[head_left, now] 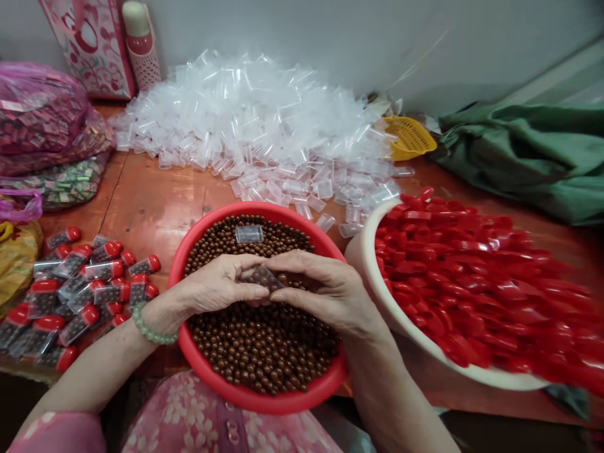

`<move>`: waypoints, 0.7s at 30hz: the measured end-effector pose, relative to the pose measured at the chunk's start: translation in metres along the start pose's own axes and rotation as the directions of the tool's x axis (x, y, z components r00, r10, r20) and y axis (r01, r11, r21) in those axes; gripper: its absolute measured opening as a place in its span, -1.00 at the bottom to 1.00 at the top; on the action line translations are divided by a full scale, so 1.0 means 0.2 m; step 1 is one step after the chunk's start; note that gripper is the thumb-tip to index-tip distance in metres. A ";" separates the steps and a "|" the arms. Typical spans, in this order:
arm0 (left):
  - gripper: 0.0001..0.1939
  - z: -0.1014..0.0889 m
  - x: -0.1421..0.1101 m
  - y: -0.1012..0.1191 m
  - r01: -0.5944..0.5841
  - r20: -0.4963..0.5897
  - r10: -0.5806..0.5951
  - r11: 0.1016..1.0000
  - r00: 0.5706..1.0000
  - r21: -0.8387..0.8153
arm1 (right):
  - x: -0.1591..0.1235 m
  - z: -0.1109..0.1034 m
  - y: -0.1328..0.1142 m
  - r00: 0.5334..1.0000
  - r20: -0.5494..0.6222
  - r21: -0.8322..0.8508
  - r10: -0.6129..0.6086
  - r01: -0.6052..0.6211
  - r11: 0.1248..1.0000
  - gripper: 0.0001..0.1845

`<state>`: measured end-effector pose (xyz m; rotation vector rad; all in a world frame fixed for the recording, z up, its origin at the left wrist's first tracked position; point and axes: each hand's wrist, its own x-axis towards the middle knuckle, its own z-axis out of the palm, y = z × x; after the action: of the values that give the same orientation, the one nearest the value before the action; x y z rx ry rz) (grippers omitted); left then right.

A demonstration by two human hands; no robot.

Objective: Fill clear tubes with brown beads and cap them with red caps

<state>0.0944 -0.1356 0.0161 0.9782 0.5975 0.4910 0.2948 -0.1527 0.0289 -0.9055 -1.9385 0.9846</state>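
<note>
Over a red basin (189, 352) of glossy brown balls (264, 352), both hands meet at a small clear plastic container (265, 277) with brown balls inside. My left hand (226, 280), with a green bead bracelet at its wrist, grips the container between thumb and fingers. From the other side, my right hand (325, 289) has its thumb and fingertips closed on the container's right end. Another clear container (249, 234) lies on the balls near the basin's far side. Part of the held container is hidden by the fingers.
Filled containers with red caps (101, 270) lie at left. A heap of clear empty containers (264, 113) spreads along the back. At right stands a white tub (372, 251) of red caps (472, 270). A yellow basket (409, 137), green cloth (528, 157) and bags of labels (42, 119) lie around.
</note>
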 end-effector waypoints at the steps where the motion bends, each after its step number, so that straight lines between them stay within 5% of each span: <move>1: -0.61 0.00 0.00 0.00 0.010 -0.013 -0.010 1.000 1.000 -0.020 | 0.00 0.01 0.00 1.000 -0.016 0.008 -0.010 0.010 1.000 -0.73; 12: -0.68 -0.05 -0.02 -0.03 -0.006 -0.100 0.004 1.000 0.995 -0.015 | -0.03 0.08 0.05 0.986 -0.141 0.012 0.091 -0.090 0.996 -0.93; 21: -0.73 -0.08 -0.03 -0.02 -0.001 -0.169 0.025 0.990 0.985 0.140 | -0.01 0.10 0.03 0.961 0.015 0.137 0.274 -0.274 0.952 -0.91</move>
<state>0.0803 -0.1325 0.0068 1.0799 0.7875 0.5537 0.2795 -0.1574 0.0151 -1.1149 -1.7460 1.2595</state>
